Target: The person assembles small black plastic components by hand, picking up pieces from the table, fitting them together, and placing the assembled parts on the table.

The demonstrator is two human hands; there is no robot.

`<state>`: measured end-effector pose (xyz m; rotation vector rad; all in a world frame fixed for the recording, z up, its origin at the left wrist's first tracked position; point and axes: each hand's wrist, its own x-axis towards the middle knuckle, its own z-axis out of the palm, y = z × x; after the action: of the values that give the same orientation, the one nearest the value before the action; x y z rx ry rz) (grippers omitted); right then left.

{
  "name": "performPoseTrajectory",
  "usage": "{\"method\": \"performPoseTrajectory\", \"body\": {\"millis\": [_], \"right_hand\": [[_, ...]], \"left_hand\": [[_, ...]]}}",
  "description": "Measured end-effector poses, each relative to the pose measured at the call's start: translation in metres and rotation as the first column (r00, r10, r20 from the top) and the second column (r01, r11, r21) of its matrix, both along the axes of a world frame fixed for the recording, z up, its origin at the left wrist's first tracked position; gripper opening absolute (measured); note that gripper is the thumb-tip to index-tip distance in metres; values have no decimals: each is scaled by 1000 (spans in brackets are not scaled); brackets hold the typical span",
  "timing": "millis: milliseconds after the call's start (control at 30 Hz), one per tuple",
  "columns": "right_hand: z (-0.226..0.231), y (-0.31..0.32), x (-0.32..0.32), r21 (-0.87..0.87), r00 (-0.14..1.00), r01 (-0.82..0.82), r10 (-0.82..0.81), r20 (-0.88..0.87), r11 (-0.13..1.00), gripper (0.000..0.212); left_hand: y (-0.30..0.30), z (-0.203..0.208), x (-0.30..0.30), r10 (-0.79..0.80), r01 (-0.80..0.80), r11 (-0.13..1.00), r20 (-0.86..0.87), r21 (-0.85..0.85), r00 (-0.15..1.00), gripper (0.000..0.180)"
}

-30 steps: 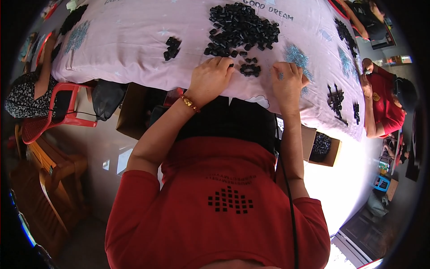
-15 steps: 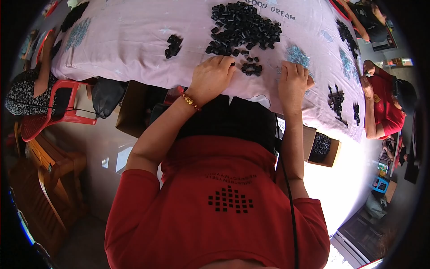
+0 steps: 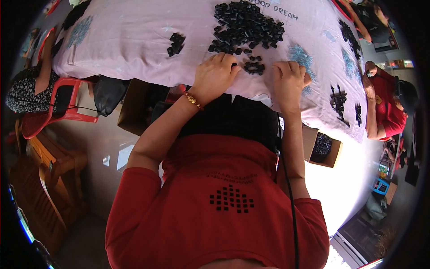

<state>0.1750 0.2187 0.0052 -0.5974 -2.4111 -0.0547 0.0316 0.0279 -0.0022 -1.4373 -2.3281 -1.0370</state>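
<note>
My left hand (image 3: 214, 77) is closed at the front of the cloth-covered table, with a small black plastic piece (image 3: 234, 65) showing at its fingertips. A little to the right, my right hand (image 3: 289, 85) bends its fingers down toward the cloth; whatever they hold is hidden. Between the hands lies a small cluster of black pieces (image 3: 254, 68). Beyond it spreads a big heap of the same black plastic pieces (image 3: 246, 26). Beside my right fingers is a pile of thin silvery metal parts (image 3: 301, 57). A smaller group of black pieces (image 3: 176, 44) sits left of my left hand.
Longer black parts (image 3: 339, 105) lie at the table's right. A co-worker in red (image 3: 387, 105) sits beyond them; another person (image 3: 33, 92) is at the left by a red chair (image 3: 58, 107). An open box of dark pieces (image 3: 323, 145) stands below the table edge.
My right hand has moved slightly left, closer to the small cluster and my left hand. My left hand has stayed nearly in place, with the black piece at its fingertips.
</note>
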Motion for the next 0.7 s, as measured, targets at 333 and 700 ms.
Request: {"method": "performPoseTrajectory", "body": {"millis": [333, 700], "right_hand": [[4, 14, 4, -58, 978, 40, -50, -203, 998, 10], [12, 8, 8, -227, 991, -2, -27, -128, 974, 9]], "left_hand": [[0, 1, -1, 4, -1, 992, 25, -129, 1000, 15], [-1, 6, 3, 4, 1, 999, 137, -39, 991, 19]]}}
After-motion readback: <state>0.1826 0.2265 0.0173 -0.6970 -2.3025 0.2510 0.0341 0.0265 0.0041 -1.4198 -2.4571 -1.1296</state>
